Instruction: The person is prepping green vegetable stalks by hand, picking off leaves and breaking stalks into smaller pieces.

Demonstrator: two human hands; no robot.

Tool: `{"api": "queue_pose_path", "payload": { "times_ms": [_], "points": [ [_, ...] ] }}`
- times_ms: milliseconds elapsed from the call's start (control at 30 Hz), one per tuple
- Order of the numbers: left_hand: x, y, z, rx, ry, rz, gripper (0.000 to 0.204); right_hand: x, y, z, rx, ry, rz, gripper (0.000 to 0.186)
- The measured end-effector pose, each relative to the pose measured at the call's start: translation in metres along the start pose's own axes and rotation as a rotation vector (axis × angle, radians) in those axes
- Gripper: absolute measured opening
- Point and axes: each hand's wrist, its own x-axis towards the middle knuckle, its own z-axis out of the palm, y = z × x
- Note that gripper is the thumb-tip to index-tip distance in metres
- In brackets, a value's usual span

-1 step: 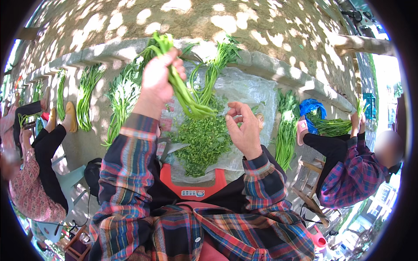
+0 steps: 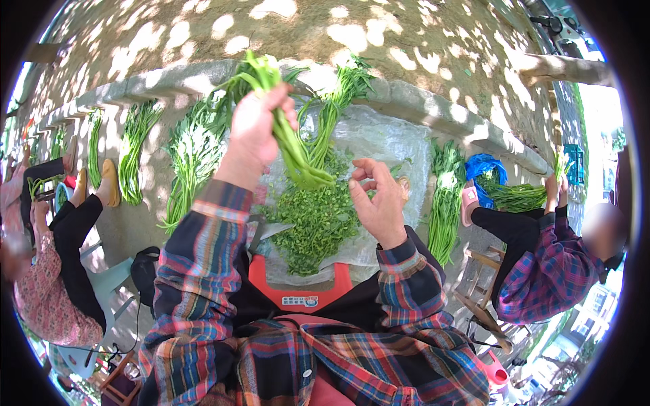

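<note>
My left hand (image 2: 254, 128) is wrapped round a bunch of long-stemmed leafy greens (image 2: 292, 152), raised over the plastic sheet. The pale cut ends of its stems point down and right, while its leaves trail off behind the hand. Opposite those ends is my right hand (image 2: 376, 196), fingers loosely bent and thumb apart, with nothing visible in it. Below both hands lies a heap of loose green leaves (image 2: 308, 233). Just beyond the heap, another bundle of greens (image 2: 330, 111) rests partly on the stone curb.
A clear plastic sheet (image 2: 406, 139) lies under the heap. A red plastic piece (image 2: 298, 296) is by my lap. More greens (image 2: 193, 145) lie left, and a bundle (image 2: 445, 203) right. People sit on both sides; a blue bag (image 2: 486, 169) is near the right one.
My left hand and the bunch in it have shifted slightly to the right. My right hand has barely moved.
</note>
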Motion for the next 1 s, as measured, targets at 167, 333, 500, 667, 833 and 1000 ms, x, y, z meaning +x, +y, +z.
{"api": "queue_pose_path", "payload": {
  "times_ms": [167,333,500,667,833,1000],
  "points": [
    [-0.020,-0.057,0.027,0.144,-0.108,0.091,0.025,0.004,-0.002,0.005,0.081,-0.024,-0.041,0.044],
    [-0.037,-0.084,0.050,0.059,-0.127,0.091,0.031,0.001,-0.004,0.008,-0.043,-0.035,0.015,0.055],
    [-0.043,-0.097,0.061,0.209,-0.105,0.147,0.032,0.001,-0.005,0.008,-0.003,-0.039,0.213,0.058],
    [-0.038,-0.105,0.059,0.524,-0.079,0.330,0.037,0.000,0.005,0.016,0.328,0.019,0.214,0.047],
    [-0.035,-0.093,0.058,0.902,-0.112,0.426,0.047,-0.002,-0.001,0.013,0.698,-0.007,0.428,0.029],
    [-0.037,-0.082,0.061,0.902,-0.219,0.252,0.048,-0.001,-0.005,0.009,0.950,-0.015,0.505,0.013]
  ]
}}
